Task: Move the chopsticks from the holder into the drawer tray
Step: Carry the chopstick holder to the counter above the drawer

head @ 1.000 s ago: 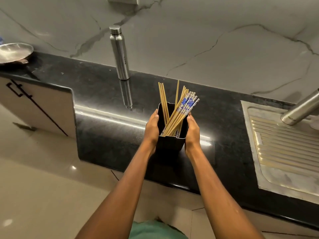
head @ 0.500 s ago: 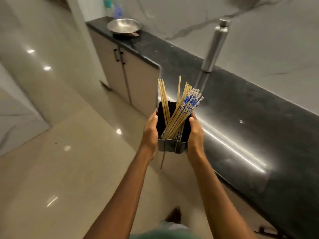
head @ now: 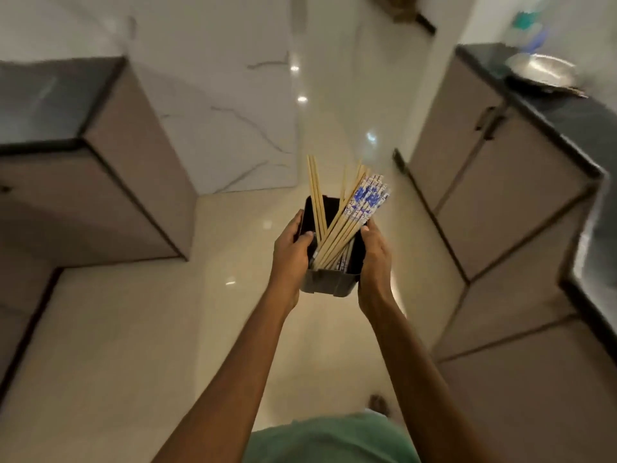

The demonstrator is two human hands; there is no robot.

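A dark square holder (head: 329,285) hangs in the air over the floor, held between both hands. My left hand (head: 291,253) clasps its left wall, thumb hooked over the rim. My right hand (head: 374,253) presses on its right wall. Several chopsticks (head: 337,228) stand inside and lean out of the top: plain wooden ones on the left, and a bundle with blue-and-white patterned ends (head: 369,197) tilting to the right. No drawer or tray is in view.
A black counter (head: 547,105) over beige cabinets (head: 494,195) runs along the right, with a steel pan (head: 542,70) on it. Another dark-topped cabinet block (head: 110,182) stands at the left. Glossy cream floor (head: 133,329) lies between them.
I have turned away from the counter with the sink and steel bottle. The holder has left the counter and is carried over the floor, still between both hands.
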